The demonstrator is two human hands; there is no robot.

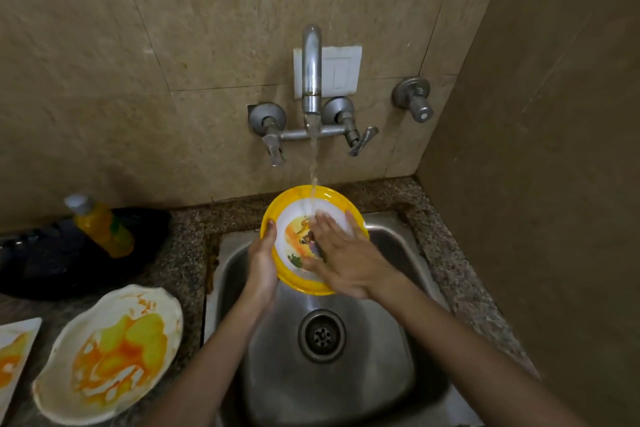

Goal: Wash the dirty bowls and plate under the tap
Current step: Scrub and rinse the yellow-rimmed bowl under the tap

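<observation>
The brown stone wall point(207, 45) fills the top of the view. Below it is a speckled tabletop point(187, 239) with a steel sink point(398, 340) set into it.

On the tabletop, left of the sink, sits a big white dish point(114, 354) with a wavy rim. It is dirty, with orange and yellow smears inside. It may be a plate or a shallow bowl; it is hard to tell. Only a corner of another dirty white dish point(14, 350) shows at the left edge. Behind them lies a flat black thing point(52, 260), too dark to make out.

The yellow bowl point(294, 192) is up over the back of the sink, tilted toward the person. It is white inside, with a cartoon picture.

The left hand point(261, 260) holds the yellow bowl by its left rim, with the thumb on the inside edge. The right hand point(346, 253) lies flat inside the bowl with its fingers straight and spread. It looks blurry.

The tap point(311, 69) sticks out from the wall above the bowl. Water point(314, 163) runs down from it and lands in the bowl, at the fingertips of the right hand.

A yellow bottle point(104, 225) with a pale cap stands on the black thing. The round drain point(322, 335) is in the bottom of the sink, below the bowl.
</observation>
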